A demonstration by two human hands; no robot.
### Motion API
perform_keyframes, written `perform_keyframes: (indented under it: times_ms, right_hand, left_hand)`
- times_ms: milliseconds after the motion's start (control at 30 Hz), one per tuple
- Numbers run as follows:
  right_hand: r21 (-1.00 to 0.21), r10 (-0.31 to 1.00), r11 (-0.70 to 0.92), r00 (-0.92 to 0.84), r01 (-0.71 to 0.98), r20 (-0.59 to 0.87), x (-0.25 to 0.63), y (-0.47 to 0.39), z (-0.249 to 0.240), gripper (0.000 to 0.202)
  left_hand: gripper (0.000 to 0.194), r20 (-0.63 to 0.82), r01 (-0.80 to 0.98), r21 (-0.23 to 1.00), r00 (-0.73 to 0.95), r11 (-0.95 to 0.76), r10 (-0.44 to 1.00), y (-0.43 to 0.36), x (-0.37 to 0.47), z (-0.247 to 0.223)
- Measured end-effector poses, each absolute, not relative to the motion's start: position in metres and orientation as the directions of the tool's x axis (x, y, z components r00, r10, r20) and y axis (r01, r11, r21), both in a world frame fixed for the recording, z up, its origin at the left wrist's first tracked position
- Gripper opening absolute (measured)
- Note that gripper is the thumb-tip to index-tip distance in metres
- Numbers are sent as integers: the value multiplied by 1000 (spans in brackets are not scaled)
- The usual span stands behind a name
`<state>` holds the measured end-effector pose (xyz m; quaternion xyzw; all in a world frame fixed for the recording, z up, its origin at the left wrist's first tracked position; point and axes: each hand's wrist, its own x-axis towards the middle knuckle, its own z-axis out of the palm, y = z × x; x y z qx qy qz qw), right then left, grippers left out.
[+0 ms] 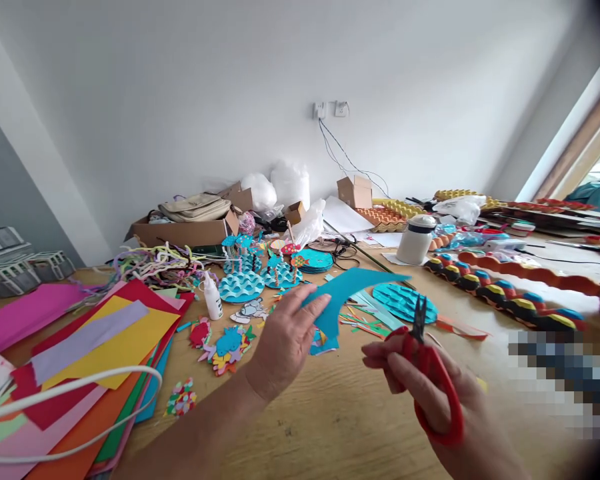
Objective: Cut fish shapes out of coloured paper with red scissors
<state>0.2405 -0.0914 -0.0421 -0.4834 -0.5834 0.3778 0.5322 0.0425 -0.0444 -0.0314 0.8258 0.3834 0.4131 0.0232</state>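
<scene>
My left hand [287, 333] is closed on a curved piece of blue paper [347, 290], which rises to the right above the table. In my right hand [430, 393] is a pair of red-handled scissors [423, 353], fingers through the loops and dark blades pointing up. The blades look nearly closed and are apart from the paper. Beneath the sheet lie thin paper strips [367, 323] and a blue paper scrap [325, 343]. A wavy blue disc [405, 303] lies just behind the scissors. Left of my left hand are paper fish cutouts [230, 343].
A white glue bottle [213, 297] stands by decorated blue discs [241, 287]. Coloured paper sheets [105, 333] and a white cable [150, 373] are at the left. Painted egg-tray strips [505, 293] and a white jar [416, 240] stand right. A cardboard box [180, 232] is behind.
</scene>
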Motion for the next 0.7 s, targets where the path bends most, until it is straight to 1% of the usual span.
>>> perform_keyframes:
  times_ms: [67,133,233,267,333,400,467,500,533,567,600,633,667,700]
  right_hand:
    - [-968,965,251,76,16,251,232,-80,-42,28]
    - [-964,969,240,91,-118,230,225,-69,-40,26]
    - [-970,986,157,87,-186,143,215,-56,-35,25]
    - [-965,987,145,100,-218,125,213,-53,-34,28]
    - [-956,985,161,102,-246,139,211,-45,-33,32]
    - [-951,979,190,115,-246,166,211,-38,-32,33]
    - [-956,970,233,109,-180,216,213,-31,-32,31]
    - [-962,970,235,90,-136,224,214,-29,-31,29]
    - [-967,971,234,63,-98,229,214,-27,-30,27]
    - [-971,974,227,28,-71,225,215,-25,-29,26]
    - [-975,977,213,-13,-56,214,214,-24,-27,25]
    - [-979,978,199,-57,-49,202,213,-23,-26,24]
    - [-982,977,184,-106,-44,187,212,-23,-25,24]
    - [-985,973,168,-156,-35,171,211,-22,-24,23]
  left_hand:
    - [38,668,626,257,436,-737,603,-46,47,-33]
    - [38,656,636,185,488,-749,576,-47,51,-36]
    - [39,643,653,112,527,-749,555,-46,52,-42]
    - [40,646,653,93,534,-751,545,-46,52,-44]
    - [41,651,636,78,551,-768,522,-49,49,-48]
    - [45,654,593,121,556,-796,513,-54,44,-50]
    - [47,691,550,253,473,-796,547,-57,37,-50]
    - [46,688,534,371,390,-759,611,-58,34,-48]
    - [42,661,510,524,261,-682,703,-56,30,-45]
    - [36,590,454,681,126,-575,798,-54,26,-41]
    - [32,469,347,825,17,-445,883,-50,23,-37]
    - [32,305,211,930,22,-302,952,-45,21,-33]
    - [34,193,82,977,71,-198,979,-40,19,-29]
    - [35,119,-19,993,170,-117,978,-36,18,-27]
